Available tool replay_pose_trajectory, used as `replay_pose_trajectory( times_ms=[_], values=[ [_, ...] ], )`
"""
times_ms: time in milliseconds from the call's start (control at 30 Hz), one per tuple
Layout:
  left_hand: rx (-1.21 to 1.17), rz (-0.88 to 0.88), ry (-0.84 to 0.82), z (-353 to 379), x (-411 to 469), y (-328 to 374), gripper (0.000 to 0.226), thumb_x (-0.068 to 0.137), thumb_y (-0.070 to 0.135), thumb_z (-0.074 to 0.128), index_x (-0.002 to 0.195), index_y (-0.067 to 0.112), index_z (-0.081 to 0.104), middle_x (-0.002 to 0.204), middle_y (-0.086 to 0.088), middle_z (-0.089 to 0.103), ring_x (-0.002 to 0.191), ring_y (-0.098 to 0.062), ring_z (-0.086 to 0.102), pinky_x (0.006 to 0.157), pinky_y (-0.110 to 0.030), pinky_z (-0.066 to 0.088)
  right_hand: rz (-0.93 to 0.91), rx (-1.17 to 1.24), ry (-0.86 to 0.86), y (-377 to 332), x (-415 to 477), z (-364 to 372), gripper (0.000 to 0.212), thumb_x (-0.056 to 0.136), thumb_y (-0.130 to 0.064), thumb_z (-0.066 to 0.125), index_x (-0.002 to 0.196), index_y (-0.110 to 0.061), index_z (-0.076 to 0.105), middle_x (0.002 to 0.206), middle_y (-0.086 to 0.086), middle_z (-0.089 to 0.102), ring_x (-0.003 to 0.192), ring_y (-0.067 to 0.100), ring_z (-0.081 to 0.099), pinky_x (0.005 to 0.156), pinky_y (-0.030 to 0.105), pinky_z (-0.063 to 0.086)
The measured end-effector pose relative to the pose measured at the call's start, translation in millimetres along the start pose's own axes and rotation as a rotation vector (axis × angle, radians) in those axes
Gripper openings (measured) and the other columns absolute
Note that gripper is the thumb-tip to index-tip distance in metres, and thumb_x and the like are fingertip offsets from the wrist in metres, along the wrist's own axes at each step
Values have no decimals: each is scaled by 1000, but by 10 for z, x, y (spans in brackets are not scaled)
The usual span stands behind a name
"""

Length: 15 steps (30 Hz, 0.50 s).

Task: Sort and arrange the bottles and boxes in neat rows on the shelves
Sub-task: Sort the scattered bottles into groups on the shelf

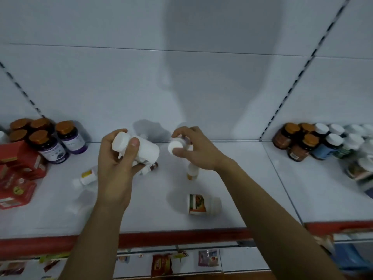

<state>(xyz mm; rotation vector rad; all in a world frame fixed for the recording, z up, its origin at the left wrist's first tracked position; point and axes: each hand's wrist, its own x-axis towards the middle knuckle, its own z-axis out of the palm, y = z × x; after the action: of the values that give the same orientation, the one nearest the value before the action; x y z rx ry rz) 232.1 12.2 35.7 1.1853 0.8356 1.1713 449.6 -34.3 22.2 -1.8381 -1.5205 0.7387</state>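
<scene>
My left hand (116,168) grips a large white bottle (147,151) with a white cap, tilted on its side above the white shelf (252,188). A smaller bottle with a dark end (151,167) pokes out under that hand. My right hand (193,150) pinches a small white-capped bottle (176,146) near the shelf's back wall. On the shelf lie a white bottle with a yellow label (86,176), a slim white bottle (192,171) below my right hand, and a white bottle with a picture label (203,204) on its side.
Dark bottles with orange caps (47,142) and red boxes (18,170) crowd the shelf's left end. Brown, blue and white-capped bottles (316,142) fill the neighbouring shelf on the right. A red strip (181,237) edges the shelf front. Packets (162,263) lie on the shelf below.
</scene>
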Motion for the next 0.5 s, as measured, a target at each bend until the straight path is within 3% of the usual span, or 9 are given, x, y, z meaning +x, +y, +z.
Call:
replay_pose_trajectory(
  times_ms=[100,167,233,300,400,500],
  values=[
    [-56,-13,-58,402,-7,-21,42,79,46,71,115,30,57,109,18,64,106,-10,62,77,-39,61,115,860,144,182,-442,-288,34,101,-41,51,132,-28,58,140,13,53,114,36,64,87,41,54],
    [-118,-56,-123,735,-49,-72,41,77,47,69,113,30,60,105,20,68,111,-13,63,77,-39,61,186,1475,206,299,-805,-495,43,106,-40,45,139,-15,55,147,21,50,120,51,60,88,50,56],
    [-145,-88,-186,1128,-137,-133,37,81,44,64,114,28,62,110,16,68,119,-19,62,82,-45,60,151,1767,334,441,-1185,-720,56,105,-47,45,144,-7,51,148,25,49,123,56,56,87,51,58],
    [-143,-100,-251,1569,-276,-222,47,80,48,67,121,25,62,117,12,67,123,-22,61,84,-46,60,146,1708,565,582,-1566,-987,57,103,-47,48,143,-6,51,139,23,59,117,50,63,81,44,61],
    [-158,-127,-370,2280,-586,-388,67,70,64,81,124,28,63,120,14,66,120,-19,62,81,-44,61,209,1257,1005,852,-2182,-1392,36,104,-38,48,132,-16,54,115,8,74,94,38,75,70,37,61],
    [-130,-180,-463,3008,-1004,-657,44,84,50,78,120,30,62,113,19,69,115,-16,64,84,-46,60,274,846,1290,1156,-2798,-1807,40,94,-48,54,126,-24,52,108,4,73,85,29,75,67,31,58]
  ],
)
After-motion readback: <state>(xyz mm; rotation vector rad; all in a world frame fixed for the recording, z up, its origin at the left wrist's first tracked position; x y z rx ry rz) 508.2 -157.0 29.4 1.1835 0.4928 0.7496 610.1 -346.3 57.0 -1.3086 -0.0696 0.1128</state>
